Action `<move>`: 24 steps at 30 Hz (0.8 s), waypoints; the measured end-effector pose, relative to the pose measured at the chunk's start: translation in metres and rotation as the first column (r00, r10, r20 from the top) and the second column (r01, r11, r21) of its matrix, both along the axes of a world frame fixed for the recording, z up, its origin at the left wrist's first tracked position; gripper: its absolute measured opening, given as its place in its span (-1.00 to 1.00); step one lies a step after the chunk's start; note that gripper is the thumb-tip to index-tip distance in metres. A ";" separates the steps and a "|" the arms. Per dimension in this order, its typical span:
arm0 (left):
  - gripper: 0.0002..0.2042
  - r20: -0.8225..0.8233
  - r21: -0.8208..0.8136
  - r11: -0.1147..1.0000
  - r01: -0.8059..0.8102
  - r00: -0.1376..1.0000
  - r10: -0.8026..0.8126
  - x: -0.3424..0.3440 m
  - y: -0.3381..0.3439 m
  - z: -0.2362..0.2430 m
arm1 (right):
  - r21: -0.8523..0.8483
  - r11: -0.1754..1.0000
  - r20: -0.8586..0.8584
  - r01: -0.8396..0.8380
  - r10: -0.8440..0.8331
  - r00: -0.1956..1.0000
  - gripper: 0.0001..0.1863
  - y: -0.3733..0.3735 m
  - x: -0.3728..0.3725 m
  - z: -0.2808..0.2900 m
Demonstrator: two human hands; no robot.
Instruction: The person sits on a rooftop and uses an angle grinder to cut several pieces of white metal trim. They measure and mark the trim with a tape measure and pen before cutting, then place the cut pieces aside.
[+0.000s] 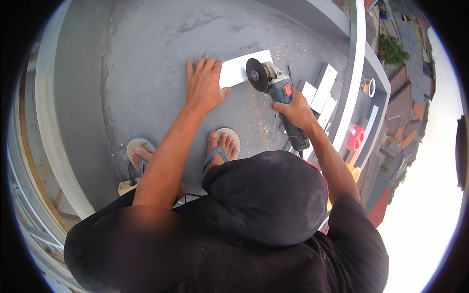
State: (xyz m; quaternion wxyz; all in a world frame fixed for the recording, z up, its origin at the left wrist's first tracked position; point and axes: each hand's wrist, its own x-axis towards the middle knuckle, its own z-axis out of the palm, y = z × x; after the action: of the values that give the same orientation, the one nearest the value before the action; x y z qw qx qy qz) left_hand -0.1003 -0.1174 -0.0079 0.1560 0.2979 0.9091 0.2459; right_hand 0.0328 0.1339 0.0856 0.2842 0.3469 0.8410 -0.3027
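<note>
My left hand (204, 87) lies over the left end of a white flat board (238, 71) on the grey floor, its fingers reaching across and the thumb along the near edge. At the board's right end is an angle grinder (280, 94) with a dark cutting disc (256, 75). My right hand (296, 110) is wrapped round the grinder's body, the thumb on its left side. The disc overlaps the board's right part in view; whether it touches cannot be made out.
Several white cut pieces (324, 82) lie to the right, beside a white rail (352, 63). Past it are a red round object (355, 137) and a white tub (368, 87). My sandalled feet (222, 146) stand near a socket strip (127, 186). Pale dust dots the floor.
</note>
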 end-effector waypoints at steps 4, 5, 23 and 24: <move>-0.23 -0.012 -0.013 1.000 0.006 1.000 -0.006 0.001 0.000 0.001 | -0.040 0.999 0.008 0.027 -0.026 1.000 -0.21 0.001 0.000 -0.003; -0.24 -0.033 0.008 1.000 0.007 0.999 -0.007 0.001 -0.001 -0.002 | -0.042 0.999 -0.002 0.030 -0.030 1.000 -0.21 0.001 0.002 -0.005; -0.26 -0.054 0.075 0.997 0.016 0.998 -0.012 0.001 -0.001 -0.012 | -0.034 0.999 -0.013 0.030 -0.031 0.999 -0.10 0.005 0.015 -0.019; -0.26 -0.061 0.081 0.997 0.015 0.998 -0.010 0.001 -0.001 -0.012 | -0.031 0.999 -0.016 0.031 -0.032 0.999 -0.10 0.004 0.015 -0.019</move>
State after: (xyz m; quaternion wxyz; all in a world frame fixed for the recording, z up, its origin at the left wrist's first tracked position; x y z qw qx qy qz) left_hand -0.0990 -0.1185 -0.0201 0.1177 0.3172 0.9007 0.2725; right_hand 0.0473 0.1380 0.0670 0.2777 0.3532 0.8330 -0.3228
